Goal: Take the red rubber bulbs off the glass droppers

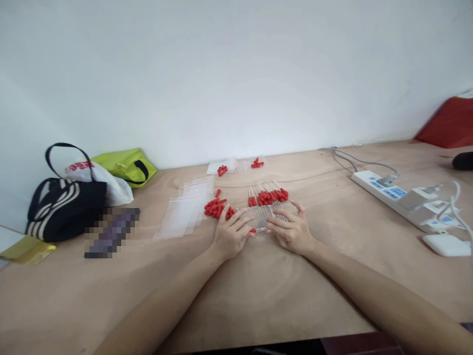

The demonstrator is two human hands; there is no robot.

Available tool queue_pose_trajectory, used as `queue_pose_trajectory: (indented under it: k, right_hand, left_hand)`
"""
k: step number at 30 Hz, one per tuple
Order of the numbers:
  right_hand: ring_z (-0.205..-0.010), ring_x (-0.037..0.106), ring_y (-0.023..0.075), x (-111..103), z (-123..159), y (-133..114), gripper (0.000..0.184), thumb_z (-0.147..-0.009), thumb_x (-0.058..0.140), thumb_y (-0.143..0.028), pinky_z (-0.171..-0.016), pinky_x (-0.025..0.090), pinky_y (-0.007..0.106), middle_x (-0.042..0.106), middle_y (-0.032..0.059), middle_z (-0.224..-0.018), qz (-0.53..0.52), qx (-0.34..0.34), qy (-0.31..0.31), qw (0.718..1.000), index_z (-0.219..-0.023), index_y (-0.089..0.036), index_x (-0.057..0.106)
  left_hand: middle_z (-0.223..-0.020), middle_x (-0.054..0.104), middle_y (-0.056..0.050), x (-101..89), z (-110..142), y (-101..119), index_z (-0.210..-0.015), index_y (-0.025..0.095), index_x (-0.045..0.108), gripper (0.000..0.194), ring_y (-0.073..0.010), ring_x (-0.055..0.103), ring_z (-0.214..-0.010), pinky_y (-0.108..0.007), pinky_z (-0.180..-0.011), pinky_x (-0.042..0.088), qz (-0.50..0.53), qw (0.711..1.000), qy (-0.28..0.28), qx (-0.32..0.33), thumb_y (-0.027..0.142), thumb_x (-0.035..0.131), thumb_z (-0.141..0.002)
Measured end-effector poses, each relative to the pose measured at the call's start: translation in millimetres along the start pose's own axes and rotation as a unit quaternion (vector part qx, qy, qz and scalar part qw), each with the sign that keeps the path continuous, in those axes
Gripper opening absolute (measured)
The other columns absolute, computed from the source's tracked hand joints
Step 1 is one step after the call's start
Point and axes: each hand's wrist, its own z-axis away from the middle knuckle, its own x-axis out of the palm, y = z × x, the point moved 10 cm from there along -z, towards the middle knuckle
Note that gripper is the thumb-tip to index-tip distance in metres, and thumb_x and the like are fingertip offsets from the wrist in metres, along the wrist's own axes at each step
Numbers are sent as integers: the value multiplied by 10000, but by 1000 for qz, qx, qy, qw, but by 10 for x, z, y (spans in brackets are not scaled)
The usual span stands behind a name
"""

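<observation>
Between my hands lies a small clear glass tube point(261, 229), level, with a red rubber bulb point(253, 230) at its left end. My left hand point(232, 234) pinches the bulb; my right hand point(291, 230) grips the tube's other end. Just beyond are several bare glass tubes point(260, 215) side by side, partly covered by my fingers. Behind them sits a row of droppers with red bulbs point(271, 196), their thin glass stems pointing away. A heap of loose red bulbs point(216, 208) touches or nearly touches my left fingertips.
Clear plastic bags point(188, 207) lie spread left of the heap. Two bags with red-bulbed pieces point(222, 170) are near the wall. Left are a black bag point(66, 207), a lime-green bag point(123, 165) and a pixelated item point(113, 232). Right are a power strip point(391, 197) and white case point(447, 244).
</observation>
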Motion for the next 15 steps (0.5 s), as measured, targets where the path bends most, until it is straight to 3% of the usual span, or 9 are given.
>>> queue_pose_trajectory:
  k: [5, 10, 15]
  right_hand:
    - [-884, 562, 150, -73, 40, 72, 193, -829, 463, -264, -976, 110, 448, 677, -41, -821, 4, 9, 13, 1000, -781, -276, 649]
    - [-828, 541, 162, -149, 76, 485, 204, -825, 460, -299, -916, 166, 425, 663, -2, -796, 18, 143, 33, 989, -773, -255, 653]
    - [-675, 524, 140, 27, 131, 652, 249, -831, 428, -307, -805, 222, 360, 630, -1, -633, 14, 225, -30, 974, -757, -241, 657]
  left_hand:
    - [-911, 669, 5, -41, 71, -140, -726, 214, 593, 180, -202, 539, -1020, -514, -1008, 200, 16, 1000, 14, -22, 207, 449, -833]
    - [-836, 607, -48, -227, 189, -510, -798, 184, 593, 143, -179, 553, -850, -371, -786, 437, 36, 988, 91, -122, 216, 457, -830]
    - [-818, 506, -55, -282, 240, -860, -936, 164, 594, 199, -146, 535, -776, -295, -714, 472, 80, 958, 134, -241, 232, 438, -833]
